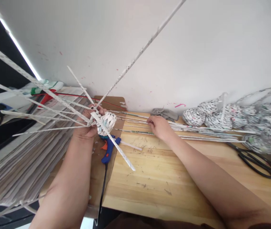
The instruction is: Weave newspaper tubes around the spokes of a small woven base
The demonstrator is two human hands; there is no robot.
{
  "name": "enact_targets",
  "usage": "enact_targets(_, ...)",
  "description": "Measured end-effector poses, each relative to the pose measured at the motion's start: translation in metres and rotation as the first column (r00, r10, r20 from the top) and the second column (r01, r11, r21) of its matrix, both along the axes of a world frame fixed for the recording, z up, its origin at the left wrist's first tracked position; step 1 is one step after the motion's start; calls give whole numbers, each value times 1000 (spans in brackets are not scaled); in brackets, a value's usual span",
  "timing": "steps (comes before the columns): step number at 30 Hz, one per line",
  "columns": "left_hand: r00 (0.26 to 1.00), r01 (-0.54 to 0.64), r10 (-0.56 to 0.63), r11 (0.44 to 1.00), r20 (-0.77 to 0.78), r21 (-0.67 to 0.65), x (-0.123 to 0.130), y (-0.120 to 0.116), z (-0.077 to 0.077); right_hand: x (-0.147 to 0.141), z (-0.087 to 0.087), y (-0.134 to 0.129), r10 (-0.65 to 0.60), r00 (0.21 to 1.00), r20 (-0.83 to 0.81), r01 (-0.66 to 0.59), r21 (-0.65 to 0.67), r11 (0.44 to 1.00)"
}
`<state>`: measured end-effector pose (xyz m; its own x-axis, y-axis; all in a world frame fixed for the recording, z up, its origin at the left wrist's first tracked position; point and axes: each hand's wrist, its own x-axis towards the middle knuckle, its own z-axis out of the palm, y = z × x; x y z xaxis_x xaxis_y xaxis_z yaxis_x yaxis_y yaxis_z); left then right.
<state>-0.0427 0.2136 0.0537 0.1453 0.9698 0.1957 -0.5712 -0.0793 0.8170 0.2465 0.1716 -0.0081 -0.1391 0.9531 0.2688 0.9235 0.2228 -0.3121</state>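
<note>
My left hand is closed around a small woven ball of rolled newspaper. Long paper strips stick out from the weave in several directions, some reaching toward the upper left and one toward the top right. Over the table, my right hand rests with bent fingers on a bundle of thin rolled paper sticks lying lengthwise near the wall. Its fingertips touch the sticks; whether they pinch one is hard to see. Just below the woven ball lies a blue glue gun with a clear glue stick.
Black scissors lie at the right. Behind them several finished woven paper pieces are piled against the wall. A tall stack of newspapers stands at the left, and a grey cloth sits beyond my right hand.
</note>
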Motion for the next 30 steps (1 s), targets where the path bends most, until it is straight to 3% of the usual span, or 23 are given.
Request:
enact_targets(10, 997, 24, -26, 999, 71, 27, -7, 2, -2, 12, 12, -6, -123, 988, 95, 123, 11, 992)
enact_targets(17, 996, 41, -45, 998, 72, 53, -6, 0, 1, 11, 9, -5, 3, 1000, 31, -1, -40, 999)
enact_targets(21, 998, 38, -40, 998, 48, 55, -5, 3, -3, 11, 10, -6, -52, 998, 44, 52, 3, 999)
enact_targets(26, 999, 30, -31, 1000, -38, -2, -3, 6, -9, 9, 24, -12, -91, 992, 89, 84, 80, 993)
enact_targets(30, 1000, 12, -11, 999, -20, 32, -5, 9, -13, 5, 24, -13, -69, 997, 41, 68, 35, 997)
